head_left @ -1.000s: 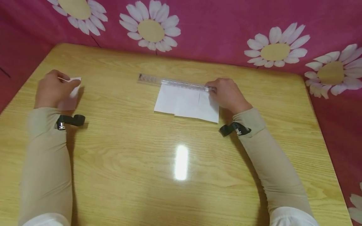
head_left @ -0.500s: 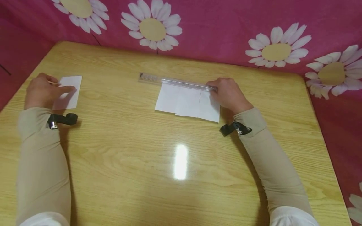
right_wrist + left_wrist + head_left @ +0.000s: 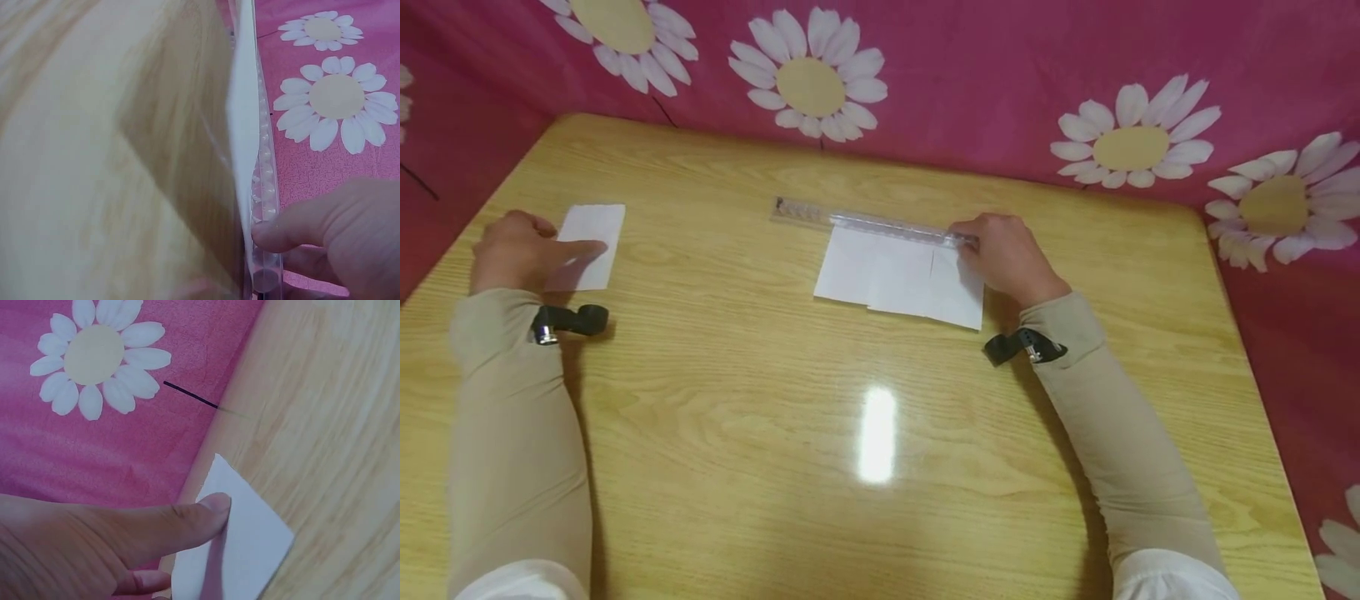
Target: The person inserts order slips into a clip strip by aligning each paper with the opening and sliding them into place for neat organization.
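Note:
A small white piece of paper (image 3: 593, 227) lies at the left of the table. My left hand (image 3: 516, 252) is over its left side; in the left wrist view the straight thumb (image 3: 200, 519) rests on the paper, while the other fingers are mostly hidden. Farther right, my right hand (image 3: 1006, 260) pinches the right end of a clear plastic ruler (image 3: 805, 212). Below the ruler spreads a wider white paper (image 3: 895, 273) with a slit near its right side and an uneven lower edge. The right wrist view shows that paper (image 3: 244, 119) nearly edge-on beside the ruler.
The wood-grain table (image 3: 730, 400) has rounded back corners. Behind it and at both sides hangs a pink cloth (image 3: 962, 75) with large white flowers. A bright light reflection shows on the tabletop.
My left hand has loosened its pinch on the small paper and shifted left, leaving more of the sheet showing flat. The right hand, ruler and wide paper have stayed in place.

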`<control>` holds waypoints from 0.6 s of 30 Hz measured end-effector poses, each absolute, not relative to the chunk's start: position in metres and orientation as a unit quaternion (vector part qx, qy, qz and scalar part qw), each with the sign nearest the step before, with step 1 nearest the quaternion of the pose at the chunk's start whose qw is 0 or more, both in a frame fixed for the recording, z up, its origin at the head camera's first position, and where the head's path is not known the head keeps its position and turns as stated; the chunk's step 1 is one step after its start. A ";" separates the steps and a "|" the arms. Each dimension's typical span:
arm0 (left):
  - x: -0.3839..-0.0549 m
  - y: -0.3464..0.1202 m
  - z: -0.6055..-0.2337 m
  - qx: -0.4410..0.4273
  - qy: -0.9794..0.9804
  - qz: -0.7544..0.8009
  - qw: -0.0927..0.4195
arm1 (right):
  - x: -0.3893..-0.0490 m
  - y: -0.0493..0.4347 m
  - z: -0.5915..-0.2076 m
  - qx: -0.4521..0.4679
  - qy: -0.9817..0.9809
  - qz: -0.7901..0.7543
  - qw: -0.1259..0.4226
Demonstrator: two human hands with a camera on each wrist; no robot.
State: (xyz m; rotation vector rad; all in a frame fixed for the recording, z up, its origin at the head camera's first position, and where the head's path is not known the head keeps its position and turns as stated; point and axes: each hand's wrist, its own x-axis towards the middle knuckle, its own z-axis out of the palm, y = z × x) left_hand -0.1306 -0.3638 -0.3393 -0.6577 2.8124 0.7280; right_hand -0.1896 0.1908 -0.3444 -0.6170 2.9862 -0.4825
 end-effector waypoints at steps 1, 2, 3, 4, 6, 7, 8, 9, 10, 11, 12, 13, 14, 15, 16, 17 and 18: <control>-0.131 -0.364 -0.339 -0.220 0.941 0.243 0.085 | -0.189 0.191 -0.345 -0.200 0.967 -0.156 0.026; -0.132 -0.364 -0.339 -0.220 0.941 0.243 0.088 | -0.189 0.191 -0.345 -0.199 0.967 -0.157 0.026; -0.132 -0.364 -0.339 -0.219 0.941 0.241 0.090 | -0.189 0.191 -0.346 -0.199 0.967 -0.159 0.026; -0.133 -0.364 -0.339 -0.220 0.941 0.240 0.094 | -0.189 0.192 -0.346 -0.198 0.966 -0.161 0.027; -0.133 -0.364 -0.338 -0.224 0.939 0.242 0.099 | -0.188 0.192 -0.347 -0.197 0.966 -0.164 0.029; -0.134 -0.363 -0.338 -0.225 0.938 0.243 0.102 | -0.188 0.192 -0.347 -0.196 0.966 -0.165 0.031; -0.134 -0.363 -0.338 -0.225 0.937 0.245 0.104 | -0.188 0.192 -0.347 -0.195 0.966 -0.166 0.032; -0.134 -0.363 -0.338 -0.223 0.937 0.247 0.106 | -0.189 0.192 -0.348 -0.194 0.966 -0.165 0.032; -0.134 -0.363 -0.337 -0.222 0.936 0.250 0.107 | -0.189 0.193 -0.348 -0.195 0.967 -0.164 0.032; -0.135 -0.363 -0.337 -0.218 0.937 0.249 0.106 | -0.189 0.193 -0.348 -0.194 0.967 -0.164 0.032; -0.135 -0.363 -0.337 -0.213 0.939 0.250 0.104 | -0.189 0.193 -0.348 -0.194 0.967 -0.163 0.031; -0.135 -0.363 -0.338 -0.206 0.940 0.252 0.102 | -0.189 0.193 -0.348 -0.194 0.967 -0.162 0.030; -0.135 -0.363 -0.337 -0.201 0.941 0.254 0.099 | -0.189 0.193 -0.348 -0.194 0.967 -0.161 0.029; -0.135 -0.364 -0.337 -0.195 0.941 0.258 0.097 | -0.190 0.193 -0.347 -0.195 0.967 -0.161 0.028; -0.135 -0.364 -0.337 -0.192 0.941 0.262 0.095 | -0.190 0.193 -0.347 -0.195 0.967 -0.163 0.028; -0.135 -0.364 -0.337 -0.190 0.941 0.264 0.094 | -0.190 0.192 -0.347 -0.195 0.967 -0.163 0.028; -0.135 -0.364 -0.338 -0.190 0.940 0.269 0.093 | -0.190 0.192 -0.347 -0.196 0.967 -0.163 0.028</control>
